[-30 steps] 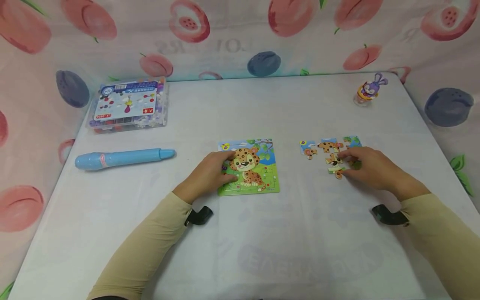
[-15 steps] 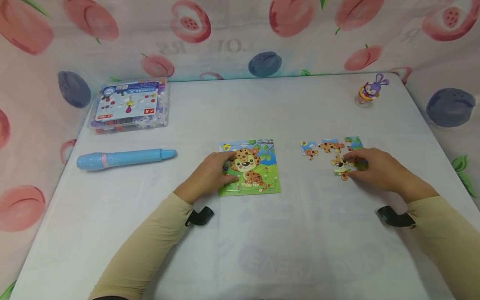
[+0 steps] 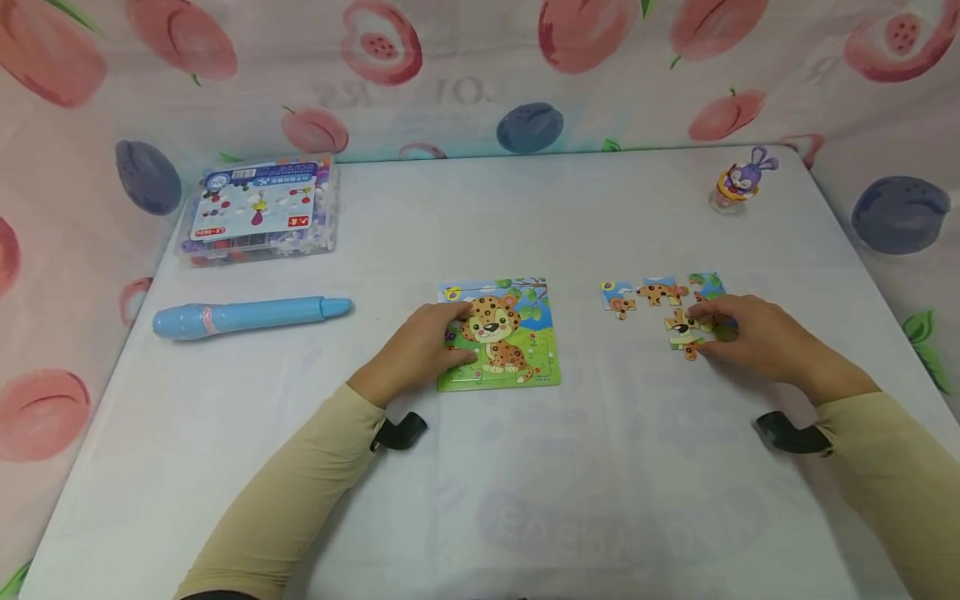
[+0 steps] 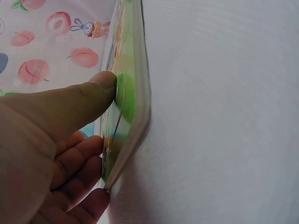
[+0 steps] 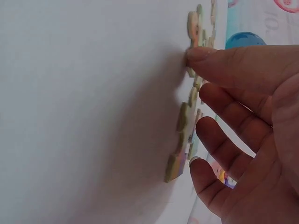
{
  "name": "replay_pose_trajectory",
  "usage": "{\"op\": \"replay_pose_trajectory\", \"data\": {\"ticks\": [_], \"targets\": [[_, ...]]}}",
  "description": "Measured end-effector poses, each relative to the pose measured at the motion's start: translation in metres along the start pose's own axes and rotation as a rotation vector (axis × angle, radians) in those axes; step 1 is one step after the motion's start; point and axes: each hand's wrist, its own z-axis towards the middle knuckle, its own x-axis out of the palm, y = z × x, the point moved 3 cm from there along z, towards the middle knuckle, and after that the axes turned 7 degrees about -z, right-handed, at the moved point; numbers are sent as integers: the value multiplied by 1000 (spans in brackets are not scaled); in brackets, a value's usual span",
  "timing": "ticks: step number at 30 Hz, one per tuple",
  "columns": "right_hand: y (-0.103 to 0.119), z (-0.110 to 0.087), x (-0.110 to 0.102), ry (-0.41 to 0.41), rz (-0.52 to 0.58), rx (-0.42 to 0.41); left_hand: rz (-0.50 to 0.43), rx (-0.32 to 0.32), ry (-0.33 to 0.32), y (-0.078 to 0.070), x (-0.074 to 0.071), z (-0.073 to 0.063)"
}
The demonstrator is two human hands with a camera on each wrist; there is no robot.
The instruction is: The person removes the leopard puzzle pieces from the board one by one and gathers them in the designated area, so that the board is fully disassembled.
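A leopard-cub puzzle board (image 3: pixel 517 333) lies flat on the table. My left hand (image 3: pixel 417 343) rests on its left side, thumb and forefinger on the picture; in the left wrist view the thumb presses the board's surface (image 4: pixel 125 100) and the other fingers touch it near the edge. To the right are several loose jigsaw pieces, including a joined spotted cluster (image 3: pixel 678 325). My right hand (image 3: pixel 753 337) holds a jigsaw piece (image 3: pixel 723 329) at the cluster's right side between thumb and fingers, partly hidden by them. In the right wrist view the thumb touches a piece's edge.
A sun-corner piece (image 3: pixel 617 298), a spotted top piece (image 3: pixel 660 290) and a leafy corner piece (image 3: pixel 707 285) lie above the cluster. A clear bead box (image 3: pixel 258 208) and a blue pen-shaped toy (image 3: pixel 251 317) are at left. A purple rabbit figure (image 3: pixel 742 179) stands at back right.
The right hand has shifted slightly right, and the spotted cluster beside it has slid right with it. The left hand and the board have stayed in place.
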Motion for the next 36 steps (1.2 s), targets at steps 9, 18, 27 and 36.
{"op": "replay_pose_trajectory", "data": {"ticks": [9, 18, 27, 36], "targets": [[10, 4, -9, -32, 8, 0, 12, 8, 5, 0, 0, 0], [47, 13, -14, -53, 44, -61, -2, 0, 19, 2, -1, 1], [73, 25, -1, -76, 96, -206, 6, -7, 25, 2, -1, 1], [98, 35, 11, -84, 110, -270, 61, -7, -4, 3, -7, -4]]}}
